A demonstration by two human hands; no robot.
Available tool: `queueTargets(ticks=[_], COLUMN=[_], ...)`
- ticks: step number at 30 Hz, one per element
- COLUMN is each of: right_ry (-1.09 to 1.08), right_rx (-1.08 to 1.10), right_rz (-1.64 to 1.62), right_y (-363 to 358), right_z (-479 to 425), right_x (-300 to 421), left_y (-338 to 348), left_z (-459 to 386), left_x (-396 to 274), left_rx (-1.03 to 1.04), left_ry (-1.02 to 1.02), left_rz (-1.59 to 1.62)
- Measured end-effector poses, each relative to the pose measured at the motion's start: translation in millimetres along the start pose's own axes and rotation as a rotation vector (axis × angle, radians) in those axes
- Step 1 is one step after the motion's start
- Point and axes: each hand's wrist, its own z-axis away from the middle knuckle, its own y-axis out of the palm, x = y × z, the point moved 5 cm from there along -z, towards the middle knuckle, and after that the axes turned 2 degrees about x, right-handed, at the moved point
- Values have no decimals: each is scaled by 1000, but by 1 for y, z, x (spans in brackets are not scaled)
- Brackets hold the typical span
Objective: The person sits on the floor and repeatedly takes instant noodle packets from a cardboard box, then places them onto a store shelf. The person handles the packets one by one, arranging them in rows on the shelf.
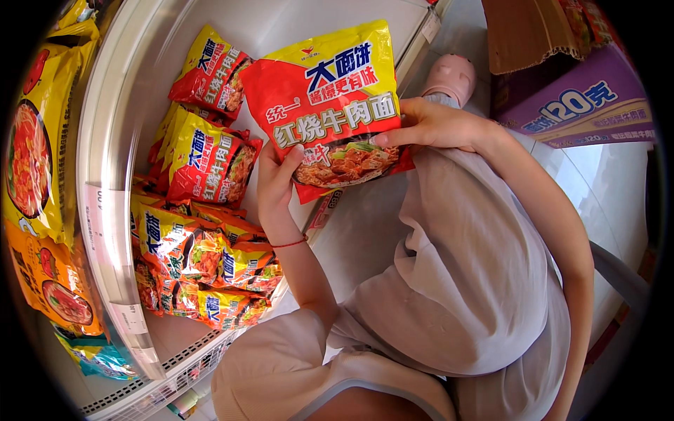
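A red and yellow packet of instant beef noodles (pixel 337 105) is held up in front of me, its printed front facing the camera. My left hand (pixel 279 176) grips the lower left corner, thumb on the front. At the lower right, my right hand (pixel 439 126) pinches the edge, with its thumb on the front too; the fingers behind the packet are hidden. Left of it, matching red and yellow packets (pixel 208 158) lie in a stack on a white shelf (pixel 274 29). Orange noodle packets (pixel 205 263) are piled nearer to me on that shelf.
An upper shelf edge with price labels (pixel 108 226) runs along the left, bearing yellow packets (pixel 39 142) and an orange packet (pixel 58 289). A wire mesh side (pixel 184 373) closes the shelf's near end. To the right, a purple cardboard carton (pixel 574 100) stands on the tiled floor (pixel 595 179).
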Motion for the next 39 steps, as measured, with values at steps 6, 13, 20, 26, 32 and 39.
queueTargets(ticks=[6, 13, 20, 26, 32, 39], right_ry=[17, 28, -59, -26, -51, -89], right_rx=[-29, -120, -43, 70, 164, 121], right_rz=[3, 1, -132, 109, 155, 120], right_y=[2, -7, -2, 1, 5, 1], right_z=[10, 8, 14, 8, 4, 8], right_x=[12, -1, 5, -4, -7, -9], left_y=[4, -3, -17, -4, 15, 22], left_z=[1, 2, -11, -52, -58, -47], left_x=[2, 1, -22, -85, -88, -90], left_rx=[-61, -95, -136, -51, 212, 212], left_ry=[-79, -86, -72, 241, -125, -73], left_rz=[114, 72, 40, -816, -904, -567])
